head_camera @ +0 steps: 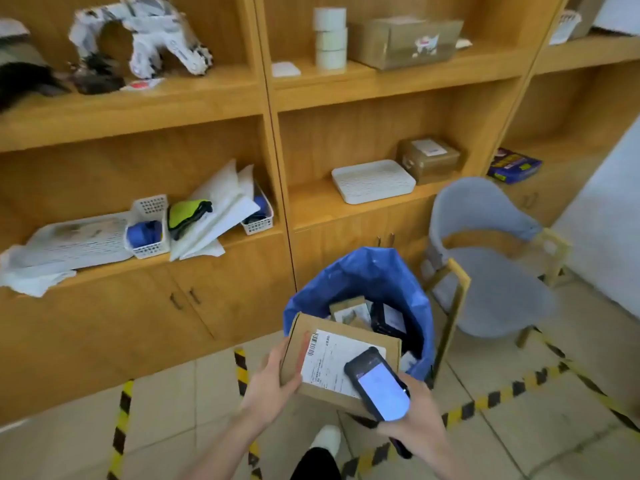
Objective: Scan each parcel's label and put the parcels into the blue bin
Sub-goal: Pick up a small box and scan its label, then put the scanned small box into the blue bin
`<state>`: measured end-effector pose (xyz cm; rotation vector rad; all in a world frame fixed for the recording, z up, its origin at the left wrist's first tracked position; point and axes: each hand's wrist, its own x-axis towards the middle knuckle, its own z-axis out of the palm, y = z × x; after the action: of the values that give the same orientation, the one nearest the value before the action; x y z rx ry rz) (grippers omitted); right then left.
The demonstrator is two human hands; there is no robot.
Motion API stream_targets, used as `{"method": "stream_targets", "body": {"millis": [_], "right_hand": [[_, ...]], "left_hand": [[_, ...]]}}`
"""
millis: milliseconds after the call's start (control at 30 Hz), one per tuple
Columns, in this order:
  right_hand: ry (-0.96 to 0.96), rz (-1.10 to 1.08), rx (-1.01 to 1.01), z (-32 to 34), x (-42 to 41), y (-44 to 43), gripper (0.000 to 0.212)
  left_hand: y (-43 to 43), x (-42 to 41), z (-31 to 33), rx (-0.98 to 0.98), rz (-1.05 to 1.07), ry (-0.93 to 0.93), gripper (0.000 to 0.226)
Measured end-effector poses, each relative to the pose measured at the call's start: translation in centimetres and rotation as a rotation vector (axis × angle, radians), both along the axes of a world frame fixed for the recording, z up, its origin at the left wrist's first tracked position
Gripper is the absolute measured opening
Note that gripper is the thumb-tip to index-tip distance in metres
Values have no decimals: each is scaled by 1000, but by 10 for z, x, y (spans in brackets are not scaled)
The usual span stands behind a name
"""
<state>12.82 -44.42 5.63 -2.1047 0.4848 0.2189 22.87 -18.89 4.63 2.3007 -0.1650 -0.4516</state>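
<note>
My left hand (277, 375) grips the left edge of a flat brown cardboard parcel (367, 332), thumb lying on its white shipping label (329, 358). In my right hand (415, 417) I hold a black handheld scanner (377, 388) with a lit screen, hovering over the label's right corner. The parcel sits in the air just in front of the blue bin (367, 275), a container lined with a blue bag. Several parcels lie inside the bin, among them a brown box (349, 311) and a black one (388, 318).
Wooden shelving with cabinets fills the wall behind the bin. More brown parcels stand on the shelves (429, 159) (405, 41). A grey-blue chair (491, 258) stands right of the bin. Yellow-black tape (502, 396) marks the tiled floor. My white shoe (327, 439) shows below.
</note>
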Motion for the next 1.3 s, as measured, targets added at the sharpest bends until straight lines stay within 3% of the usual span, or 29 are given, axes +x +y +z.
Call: {"method": "stream_targets", "body": {"millis": [100, 400, 600, 767, 933, 1100, 1300], "right_hand": [[26, -94, -15, -18, 16, -19, 40], [284, -190, -68, -63, 136, -43, 56], [433, -374, -14, -129, 203, -56, 80], [528, -410, -19, -198, 239, -65, 86], [646, -357, 31, -249, 257, -66, 88], [727, -329, -31, -244, 253, -61, 86], [675, -318, -96, -201, 252, -67, 84]], "left_hand": [[-28, 32, -17, -6, -78, 48, 78], [-75, 158, -74, 38, -141, 171, 76], [-108, 230, -159, 90, -145, 188, 74], [-118, 267, -238, 229, -213, 274, 78], [-114, 288, -286, 247, -323, 307, 81], [-114, 293, -283, 248, -328, 290, 60], [-122, 302, -242, 278, -375, 317, 66]]}}
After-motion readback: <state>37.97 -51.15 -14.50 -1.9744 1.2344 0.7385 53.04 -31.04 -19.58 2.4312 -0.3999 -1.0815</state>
